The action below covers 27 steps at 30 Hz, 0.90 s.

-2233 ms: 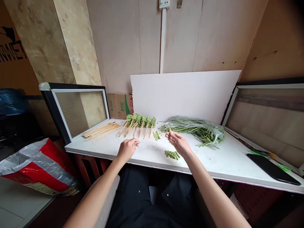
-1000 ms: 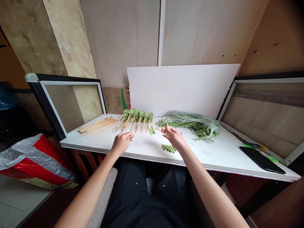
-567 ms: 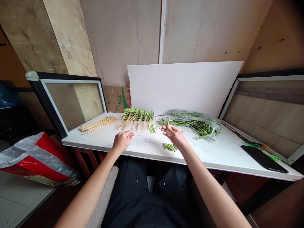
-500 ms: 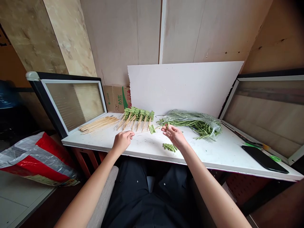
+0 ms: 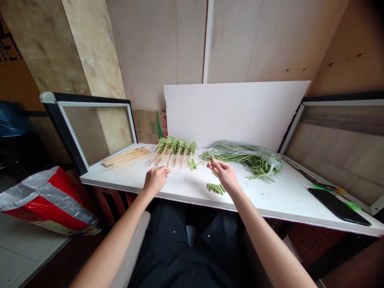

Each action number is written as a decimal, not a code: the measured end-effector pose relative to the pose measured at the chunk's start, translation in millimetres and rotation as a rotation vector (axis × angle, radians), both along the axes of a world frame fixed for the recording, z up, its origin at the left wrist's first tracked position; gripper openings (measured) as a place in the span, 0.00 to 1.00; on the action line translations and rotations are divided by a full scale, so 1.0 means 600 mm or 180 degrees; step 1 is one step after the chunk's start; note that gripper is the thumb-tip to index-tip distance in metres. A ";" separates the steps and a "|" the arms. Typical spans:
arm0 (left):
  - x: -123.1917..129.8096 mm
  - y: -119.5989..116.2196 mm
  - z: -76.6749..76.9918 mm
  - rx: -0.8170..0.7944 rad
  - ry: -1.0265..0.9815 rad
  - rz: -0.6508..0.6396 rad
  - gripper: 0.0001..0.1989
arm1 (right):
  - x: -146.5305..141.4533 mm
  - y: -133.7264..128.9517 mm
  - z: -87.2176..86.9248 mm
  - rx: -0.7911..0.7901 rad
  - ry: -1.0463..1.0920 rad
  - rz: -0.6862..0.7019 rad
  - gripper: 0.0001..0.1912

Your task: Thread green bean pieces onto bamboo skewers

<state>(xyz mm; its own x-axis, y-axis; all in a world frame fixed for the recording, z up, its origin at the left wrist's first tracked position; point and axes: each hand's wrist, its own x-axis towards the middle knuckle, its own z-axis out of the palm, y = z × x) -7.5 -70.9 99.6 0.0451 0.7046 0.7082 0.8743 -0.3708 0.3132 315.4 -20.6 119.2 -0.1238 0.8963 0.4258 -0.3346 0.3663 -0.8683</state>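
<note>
My left hand (image 5: 156, 179) is closed on the blunt end of a thin bamboo skewer, which runs to the right above the table. Several short green bean pieces (image 5: 192, 164) are threaded side by side on it. My right hand (image 5: 222, 171) pinches another green bean piece (image 5: 213, 159) by the skewer's far end; whether the tip has entered it I cannot tell. Below that hand a small row of cut bean pieces (image 5: 216, 188) lies on the white table (image 5: 186, 188). Behind my hands are stacked finished bean skewers (image 5: 177, 147).
Loose bamboo skewers (image 5: 127, 157) lie at the left. Long green beans in a clear plastic bag (image 5: 249, 156) rest at the back right. A black phone (image 5: 339, 206) and scissors (image 5: 324, 185) are near the right edge. A cardboard box (image 5: 148, 126) and white board (image 5: 234, 114) stand behind.
The view has shifted slightly. My right hand has turned a little, and its fingers are now closer together around the bean piece. My left hand keeps its hold on the skewer.
</note>
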 end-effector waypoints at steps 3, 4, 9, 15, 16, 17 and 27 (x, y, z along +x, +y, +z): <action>0.006 -0.005 0.006 -0.0034 0.0000 0.0105 0.15 | -0.003 -0.001 -0.001 0.0047 -0.0027 -0.0065 0.20; 0.008 -0.006 0.007 -0.0035 0.0012 0.0137 0.15 | -0.004 -0.001 -0.002 0.0034 -0.0034 -0.0101 0.20; 0.015 -0.010 0.012 0.0168 0.0137 0.0244 0.15 | -0.006 -0.004 0.001 0.0041 -0.0103 -0.0322 0.21; 0.018 -0.011 0.010 0.0457 0.0367 0.0312 0.15 | -0.005 -0.011 0.011 0.0087 -0.0261 -0.0537 0.22; 0.017 -0.011 0.010 0.0493 0.0403 0.0319 0.15 | -0.005 -0.011 0.011 0.0079 -0.0283 -0.0532 0.22; 0.016 -0.011 0.010 0.0523 0.0433 0.0320 0.16 | -0.004 -0.010 0.010 0.0077 -0.0306 -0.0508 0.22; 0.011 -0.014 0.013 0.0590 0.0528 0.0291 0.17 | -0.007 -0.016 0.012 0.0208 -0.0463 -0.0516 0.21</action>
